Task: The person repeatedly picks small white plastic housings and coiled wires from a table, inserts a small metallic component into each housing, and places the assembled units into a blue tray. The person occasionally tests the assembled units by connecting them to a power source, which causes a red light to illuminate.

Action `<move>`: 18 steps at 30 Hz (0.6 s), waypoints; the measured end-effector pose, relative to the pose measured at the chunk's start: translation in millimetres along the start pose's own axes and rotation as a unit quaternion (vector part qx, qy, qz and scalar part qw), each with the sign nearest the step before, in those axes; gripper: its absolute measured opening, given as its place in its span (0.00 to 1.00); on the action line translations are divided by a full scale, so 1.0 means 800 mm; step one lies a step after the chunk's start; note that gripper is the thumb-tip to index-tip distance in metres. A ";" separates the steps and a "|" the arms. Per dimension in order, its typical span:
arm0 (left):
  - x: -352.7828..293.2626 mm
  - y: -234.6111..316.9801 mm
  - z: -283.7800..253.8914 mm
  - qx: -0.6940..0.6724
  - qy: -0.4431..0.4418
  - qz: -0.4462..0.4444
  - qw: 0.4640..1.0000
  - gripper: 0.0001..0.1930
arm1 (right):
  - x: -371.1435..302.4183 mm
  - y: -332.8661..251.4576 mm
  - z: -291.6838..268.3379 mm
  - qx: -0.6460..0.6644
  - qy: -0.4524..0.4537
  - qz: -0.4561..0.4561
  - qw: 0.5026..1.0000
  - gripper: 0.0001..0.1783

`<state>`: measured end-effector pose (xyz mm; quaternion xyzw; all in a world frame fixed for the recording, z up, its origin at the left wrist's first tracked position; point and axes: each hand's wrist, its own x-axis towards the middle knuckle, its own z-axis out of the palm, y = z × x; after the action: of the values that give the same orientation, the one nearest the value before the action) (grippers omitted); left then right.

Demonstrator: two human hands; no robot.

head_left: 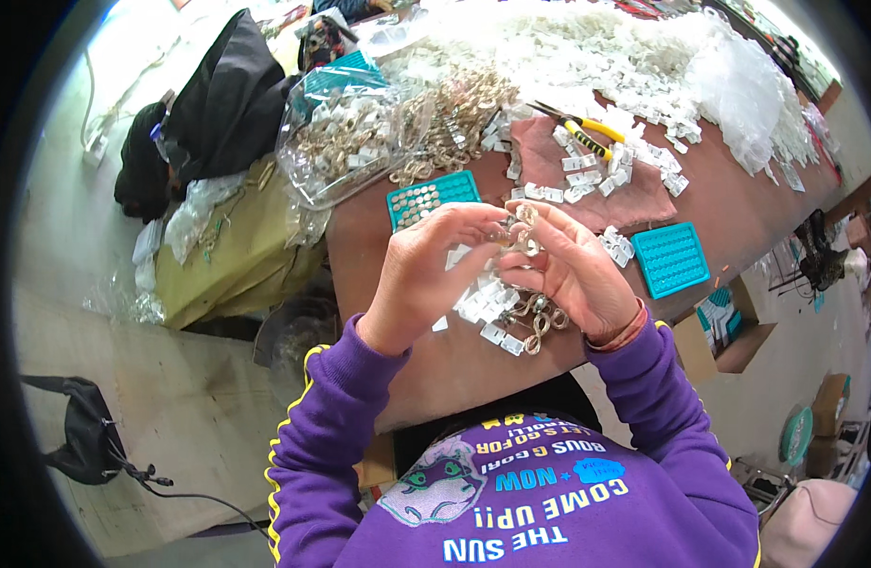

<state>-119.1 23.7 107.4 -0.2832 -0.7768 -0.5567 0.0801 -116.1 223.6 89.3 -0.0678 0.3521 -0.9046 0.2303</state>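
Note:
Both hands meet above the brown table, around a small beige looped cord (525, 230). My right hand (582, 275) pinches the cord between thumb and fingers. Against its left side my left hand (421, 270) closes thumb and fingertips, partly hiding the piece there. Just below the hands lie several white tags (488, 301) and another bundle of beige cord loops (542, 322). A teal tray (462, 186) with round pale pieces in it sits beyond my left hand. To the right of my right hand is a second teal tray (670, 258) with rows of hollows.
Yellow-and-black pliers (587, 128) rest on a pink cloth (549, 151) with white tags. A clear plastic bag (346, 142) of tagged cords stands at far left, beside a large white heap (587, 57). An open cardboard box (738, 331) is below the table's right edge.

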 end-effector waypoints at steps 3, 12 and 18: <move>-0.013 0.005 -0.003 -0.017 0.024 -0.004 1.000 0.18 | 0.005 0.011 0.010 0.013 0.037 -0.004 0.999 0.12; -0.033 -0.005 0.025 -0.267 0.168 -0.063 0.947 0.10 | 0.000 0.025 0.034 -0.012 0.035 -0.020 0.999 0.08; -0.039 -0.010 0.029 -0.418 0.185 -0.085 0.885 0.07 | -0.013 0.032 0.043 -0.006 0.036 -0.025 0.999 0.05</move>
<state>-93.4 32.3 78.8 -0.1152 -0.4645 -0.8766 0.0494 -87.7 190.7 98.3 -0.0450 0.3636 -0.9100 0.1939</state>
